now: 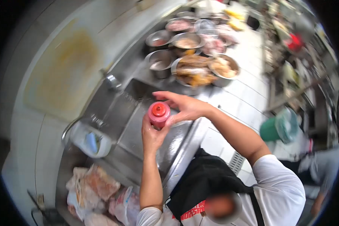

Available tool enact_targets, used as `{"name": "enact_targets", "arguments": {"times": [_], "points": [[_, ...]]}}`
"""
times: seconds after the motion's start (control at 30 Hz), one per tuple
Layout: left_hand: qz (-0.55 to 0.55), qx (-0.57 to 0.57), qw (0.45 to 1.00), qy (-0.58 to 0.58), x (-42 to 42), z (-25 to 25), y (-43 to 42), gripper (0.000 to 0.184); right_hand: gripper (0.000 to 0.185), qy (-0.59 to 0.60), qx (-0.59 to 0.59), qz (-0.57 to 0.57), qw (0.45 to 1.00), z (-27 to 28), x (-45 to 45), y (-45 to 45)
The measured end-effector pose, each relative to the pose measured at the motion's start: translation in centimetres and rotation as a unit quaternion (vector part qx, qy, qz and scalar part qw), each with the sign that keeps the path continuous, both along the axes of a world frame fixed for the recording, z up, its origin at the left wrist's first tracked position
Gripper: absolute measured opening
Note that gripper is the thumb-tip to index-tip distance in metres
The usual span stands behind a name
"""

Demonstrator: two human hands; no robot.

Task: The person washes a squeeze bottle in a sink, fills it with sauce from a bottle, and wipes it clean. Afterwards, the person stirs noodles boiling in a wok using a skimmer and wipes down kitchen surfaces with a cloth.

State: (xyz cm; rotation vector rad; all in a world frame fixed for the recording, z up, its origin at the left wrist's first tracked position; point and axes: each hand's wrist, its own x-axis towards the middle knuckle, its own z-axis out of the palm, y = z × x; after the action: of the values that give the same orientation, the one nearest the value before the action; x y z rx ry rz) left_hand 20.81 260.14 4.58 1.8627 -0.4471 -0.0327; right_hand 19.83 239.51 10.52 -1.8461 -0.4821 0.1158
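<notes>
Over the steel sink (133, 130), my left hand (153, 137) is wrapped round a red squeeze bottle (160, 117) with a red cap, seen from above. Beside it my right hand (182, 105) curves round the far side. Its thumb lies against or very near the bottle, while its fingers are stretched out and apart from it. Whether the right palm touches the bottle, I cannot tell.
Several metal bowls (226, 71) of food and raw meat crowd the counter's far end. A tap (113, 81) and a plastic container (90, 141) line the left. Bagged meat (98, 184) lies lower left. A green bucket (273, 128) and another person (324, 165) are at right.
</notes>
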Motion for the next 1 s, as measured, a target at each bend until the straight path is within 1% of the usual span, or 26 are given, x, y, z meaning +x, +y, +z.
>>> {"name": "enact_targets", "arguments": {"times": [0.03,0.07,0.1,0.13,0.2,0.23,0.27,0.3,0.33,0.37,0.4,0.43,0.47,0.53,0.6,0.67,0.7,0.8,0.87,0.93,0.97,1.0], "points": [[-0.036,-0.012,0.999,-0.025,-0.5,0.5,-2.0,0.065,0.101,-0.133,-0.138,-0.058,0.98,0.5,-1.4,-0.7],[-0.078,-0.026,0.995,-0.053,-0.9,1.0,-4.3,0.065,0.088,-0.097,-0.172,-0.128,0.972,1.6,-3.3,-0.8],[-0.134,-0.038,0.99,-0.003,-1.2,1.2,-5.8,0.08,0.082,-0.079,-0.183,-0.178,0.964,3.4,-5.3,-1.5],[-0.185,-0.011,0.982,-0.026,-2.1,2.2,-7.5,0.086,0.075,-0.063,-0.189,-0.228,0.953,4.9,-7.7,-2.7],[-0.266,0.048,0.96,-0.075,-4.4,5.1,-9.3,0.098,0.073,-0.099,-0.198,-0.342,0.913,5.8,-12.7,-6.2],[-0.307,0.078,0.944,-0.091,-4.9,5.5,-9.9,0.107,0.073,-0.051,-0.189,-0.416,0.888,6.4,-15.8,-8.2],[-0.325,0.069,0.937,-0.107,-5.3,5.0,-10.7,0.099,0.07,-0.029,-0.142,-0.471,0.87,6.6,-18.7,-10.8],[-0.333,0.077,0.938,-0.054,-5.6,4.3,-11.6,0.093,0.068,-0.008,-0.147,-0.527,0.837,6.6,-21.7,-13.5],[-0.34,0.087,0.936,0.0,-6.1,3.6,-12.3,0.086,0.064,0.002,-0.109,-0.588,0.802,6.0,-24.8,-15.5],[-0.355,0.098,0.93,0.016,-6.7,3.0,-13.2,0.082,0.062,0.003,-0.176,-0.637,0.751,5.9,-27.8,-17.2],[-0.37,0.11,0.922,0.033,-7.4,2.5,-14.4,0.077,0.065,-0.011,-0.197,-0.67,0.716,6.0,-30.5,-18.3],[-0.385,0.122,0.913,0.049,-8.2,2.1,-15.9,0.073,0.065,0.0,-0.23,-0.691,0.685,6.0,-32.9,-19.5],[-0.405,0.123,0.905,0.036,-9.3,1.7,-17.6,0.07,0.065,0.013,-0.261,-0.711,0.652,5.8,-35.4,-20.9],[-0.445,0.122,0.887,0.011,-11.9,1.5,-21.3,0.066,0.067,0.0,-0.29,-0.742,0.605,4.7,-41.3,-25.4],[-0.487,0.124,0.864,-0.016,-14.7,1.2,-25.5,0.064,0.068,0.043,-0.269,-0.774,0.572,4.5,-47.5,-29.1],[-0.525,0.142,0.839,-0.028,-16.9,-0.2,-29.9,0.064,0.069,0.078,-0.246,-0.809,0.529,4.3,-52.9,-31.4],[-0.524,0.175,0.831,-0.065,-17.7,-1.3,-31.9,0.063,0.07,0.058,-0.265,-0.811,0.519,4.1,-55.2,-32.4],[-0.537,0.22,0.796,-0.171,-17.8,-6.2,-35.9,0.06,0.071,0.086,-0.231,-0.84,0.483,4.5,-62.4,-35.4],[-0.522,0.262,0.793,-0.171,-16.2,-10.5,-36.0,0.059,0.071,0.072,-0.218,-0.855,0.464,3.9,-66.5,-36.9],[-0.488,0.318,0.805,-0.119,-14.4,-14.8,-33.7,0.062,0.071,0.077,-0.202,-0.862,0.459,4.0,-70.0,-38.4],[-0.481,0.382,0.779,-0.131,-12.7,-17.6,-32.2,0.066,0.07,0.076,-0.194,-0.863,0.46,3.5,-71.7,-39.8],[-0.44,0.424,0.785,-0.102,-12.1,-19.3,-29.8,0.067,0.07,0.086,-0.196,-0.863,0.457,3.0,-73.2,-41.0]]}}
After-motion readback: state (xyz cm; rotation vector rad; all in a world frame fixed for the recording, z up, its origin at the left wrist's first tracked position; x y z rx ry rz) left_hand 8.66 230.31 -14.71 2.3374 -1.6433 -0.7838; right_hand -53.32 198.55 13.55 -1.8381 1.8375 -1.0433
